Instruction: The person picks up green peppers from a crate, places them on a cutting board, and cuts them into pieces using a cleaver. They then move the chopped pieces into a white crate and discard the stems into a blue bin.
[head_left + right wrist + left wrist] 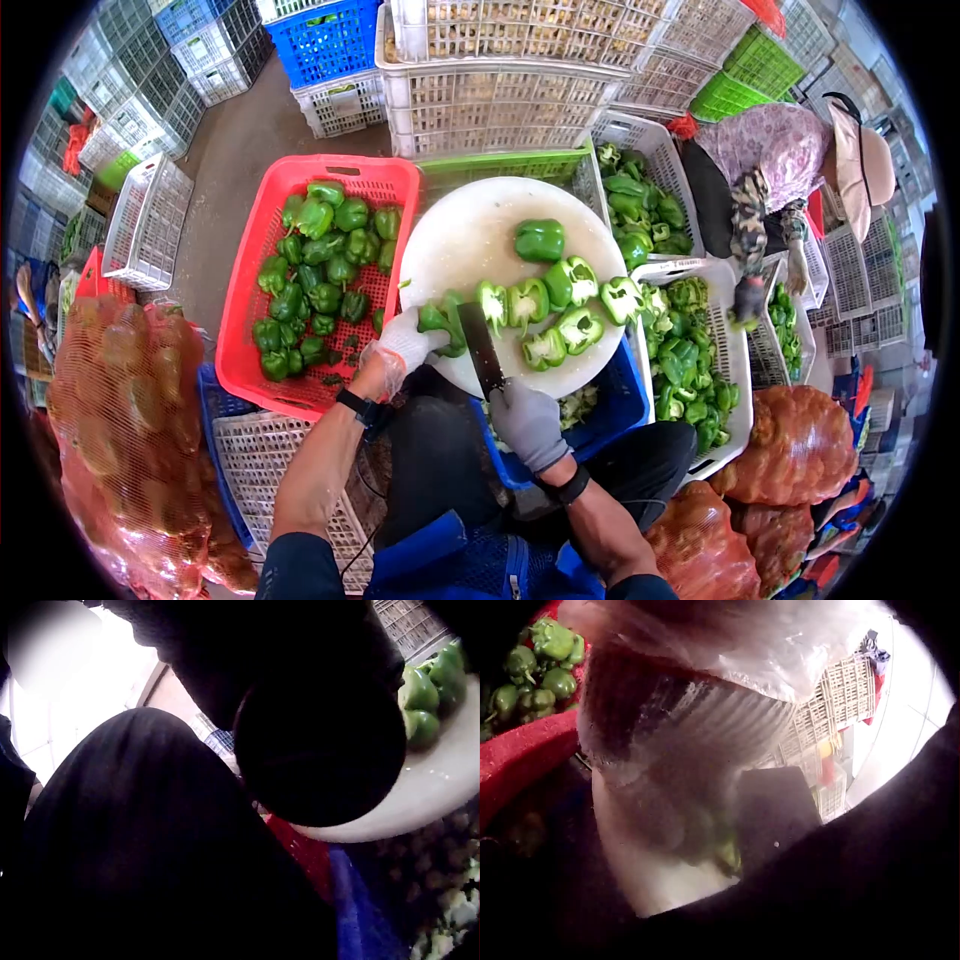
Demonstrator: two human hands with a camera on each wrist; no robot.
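Observation:
In the head view my left hand (pixel 402 342), in a pale glove with clear plastic about the wrist, grips a green bell pepper (pixel 436 326) at the left side of a round white cutting board (pixel 450 225). My right hand (pixel 527 423), in a grey glove, holds a cleaver (pixel 480 345) by its handle. The dark blade stands along the pepper's right side. Several cut pepper halves (pixel 528 302) lie on the board to the right, pale insides showing on most. A whole bell pepper (pixel 539 240) sits behind them. In the left wrist view the glove mostly hides the pepper.
A red crate (pixel 233 330) of whole peppers stands left of the board. Beneath the board is a blue bin (pixel 628 405) with pale scraps. At right, a white crate (pixel 735 360) holds cut peppers. Another person (pixel 770 150) bends over crates there. Filled mesh sacks (pixel 130 400) flank both sides.

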